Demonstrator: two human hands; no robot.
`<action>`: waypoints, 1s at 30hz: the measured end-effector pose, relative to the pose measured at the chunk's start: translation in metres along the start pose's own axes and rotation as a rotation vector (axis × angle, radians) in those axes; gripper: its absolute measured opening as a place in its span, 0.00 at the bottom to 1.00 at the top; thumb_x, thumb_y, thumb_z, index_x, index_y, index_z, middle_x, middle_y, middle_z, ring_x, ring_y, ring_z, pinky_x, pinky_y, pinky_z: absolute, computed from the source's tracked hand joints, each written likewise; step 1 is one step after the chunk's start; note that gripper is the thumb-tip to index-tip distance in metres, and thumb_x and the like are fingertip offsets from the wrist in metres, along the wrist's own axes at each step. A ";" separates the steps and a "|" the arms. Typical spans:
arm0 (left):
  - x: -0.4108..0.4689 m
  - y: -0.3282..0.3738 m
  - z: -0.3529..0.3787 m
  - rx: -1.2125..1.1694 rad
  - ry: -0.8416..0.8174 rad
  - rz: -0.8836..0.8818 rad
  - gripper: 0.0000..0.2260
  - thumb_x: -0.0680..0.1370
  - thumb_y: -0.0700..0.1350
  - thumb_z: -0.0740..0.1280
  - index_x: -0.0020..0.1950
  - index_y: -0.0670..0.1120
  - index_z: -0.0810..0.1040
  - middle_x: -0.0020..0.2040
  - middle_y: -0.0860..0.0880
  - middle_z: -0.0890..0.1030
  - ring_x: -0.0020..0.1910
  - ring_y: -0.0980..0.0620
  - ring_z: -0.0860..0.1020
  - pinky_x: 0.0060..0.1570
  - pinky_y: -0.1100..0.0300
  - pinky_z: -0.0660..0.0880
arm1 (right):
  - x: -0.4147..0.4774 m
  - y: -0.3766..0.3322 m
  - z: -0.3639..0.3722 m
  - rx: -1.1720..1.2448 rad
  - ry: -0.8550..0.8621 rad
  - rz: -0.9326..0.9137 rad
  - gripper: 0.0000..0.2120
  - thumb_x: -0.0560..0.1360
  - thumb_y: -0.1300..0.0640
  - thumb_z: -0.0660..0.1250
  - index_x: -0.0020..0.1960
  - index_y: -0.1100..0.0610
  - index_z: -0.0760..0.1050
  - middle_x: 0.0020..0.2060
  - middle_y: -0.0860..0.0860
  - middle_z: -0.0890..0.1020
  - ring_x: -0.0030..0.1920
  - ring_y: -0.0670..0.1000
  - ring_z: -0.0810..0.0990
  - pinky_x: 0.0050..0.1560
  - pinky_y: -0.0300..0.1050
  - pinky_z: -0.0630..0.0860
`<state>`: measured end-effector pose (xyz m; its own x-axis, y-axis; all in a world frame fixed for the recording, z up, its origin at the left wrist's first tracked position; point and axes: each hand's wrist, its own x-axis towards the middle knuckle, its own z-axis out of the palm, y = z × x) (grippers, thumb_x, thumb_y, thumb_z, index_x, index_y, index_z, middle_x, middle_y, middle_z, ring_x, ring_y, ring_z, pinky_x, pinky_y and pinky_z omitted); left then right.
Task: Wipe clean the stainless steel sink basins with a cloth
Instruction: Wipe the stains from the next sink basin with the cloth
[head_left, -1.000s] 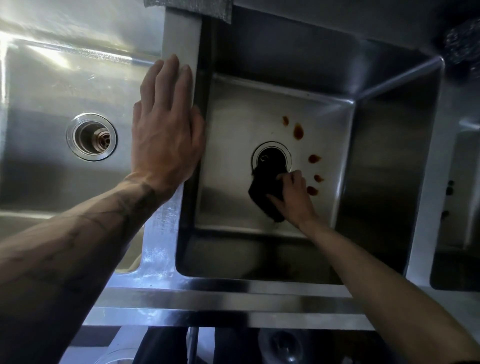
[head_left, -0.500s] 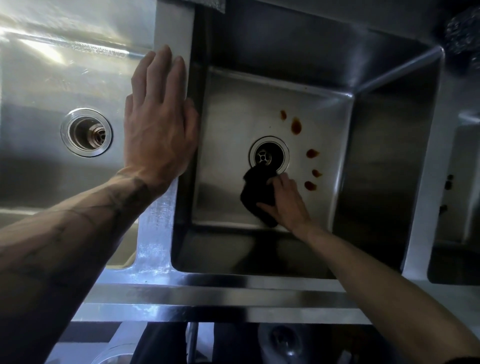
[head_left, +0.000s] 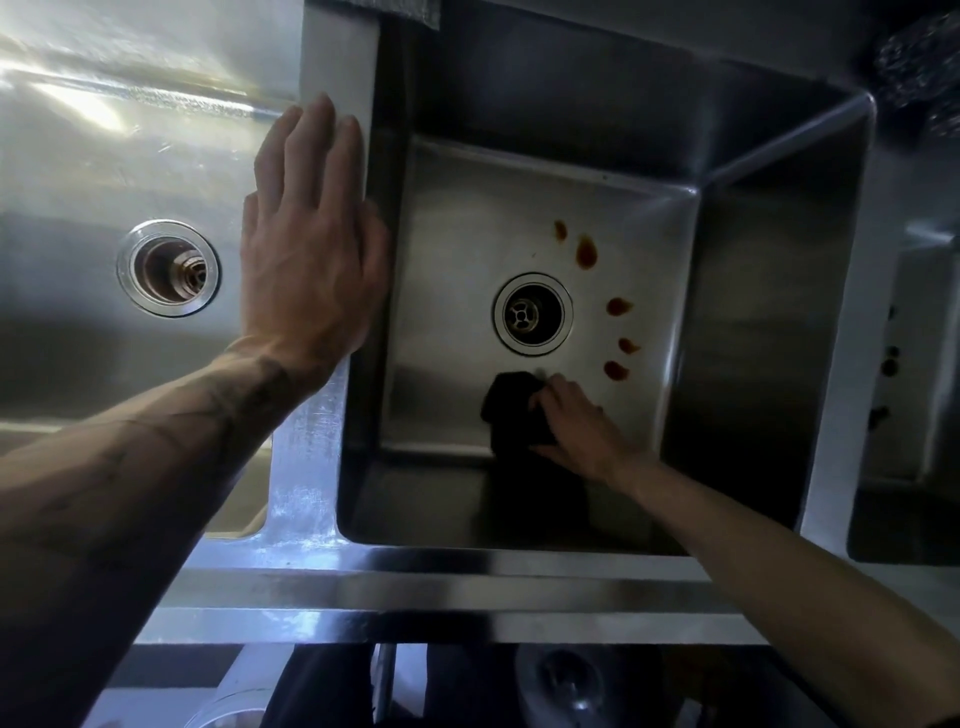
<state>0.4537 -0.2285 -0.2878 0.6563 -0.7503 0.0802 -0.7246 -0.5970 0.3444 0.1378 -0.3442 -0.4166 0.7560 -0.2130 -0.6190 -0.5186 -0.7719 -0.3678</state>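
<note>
Right hand (head_left: 576, 431) grip closed: fingers curled round the black cloth (head_left: 511, 415), pressed on the middle basin (head_left: 457, 249) floor, near side, just short of the drain (head_left: 532, 313). Brown spots (head_left: 586, 253) right of the drain, apart from the cloth. Left hand (head_left: 311, 249) grip open, flat on the divider (head_left: 306, 493) beside the left basin (head_left: 78, 182).

A commercial kitchen's wash station: deep stainless steel basins (head_left: 457, 249) side by side, with drains (head_left: 532, 313).
</note>
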 end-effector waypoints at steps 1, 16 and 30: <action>0.000 0.000 0.000 -0.001 0.000 0.001 0.25 0.84 0.45 0.56 0.81 0.40 0.65 0.83 0.40 0.64 0.82 0.38 0.61 0.78 0.44 0.64 | 0.003 0.007 -0.003 -0.002 0.014 0.001 0.27 0.72 0.52 0.77 0.65 0.58 0.70 0.70 0.58 0.65 0.65 0.59 0.70 0.63 0.50 0.71; 0.000 0.000 0.001 -0.003 0.002 0.012 0.24 0.85 0.45 0.56 0.81 0.40 0.65 0.83 0.39 0.63 0.82 0.37 0.61 0.79 0.46 0.64 | 0.032 0.029 -0.021 0.138 0.174 0.176 0.27 0.73 0.53 0.76 0.65 0.60 0.69 0.65 0.59 0.67 0.63 0.58 0.69 0.64 0.47 0.68; 0.001 0.001 0.001 -0.006 0.005 0.008 0.25 0.85 0.45 0.56 0.81 0.40 0.65 0.83 0.39 0.63 0.82 0.36 0.61 0.79 0.47 0.61 | 0.030 0.035 -0.019 0.292 0.290 0.325 0.28 0.73 0.57 0.77 0.67 0.62 0.68 0.65 0.60 0.66 0.64 0.58 0.69 0.69 0.46 0.66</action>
<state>0.4536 -0.2298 -0.2884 0.6515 -0.7536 0.0873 -0.7285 -0.5893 0.3494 0.1500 -0.3893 -0.4353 0.5959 -0.6023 -0.5312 -0.8031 -0.4481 -0.3928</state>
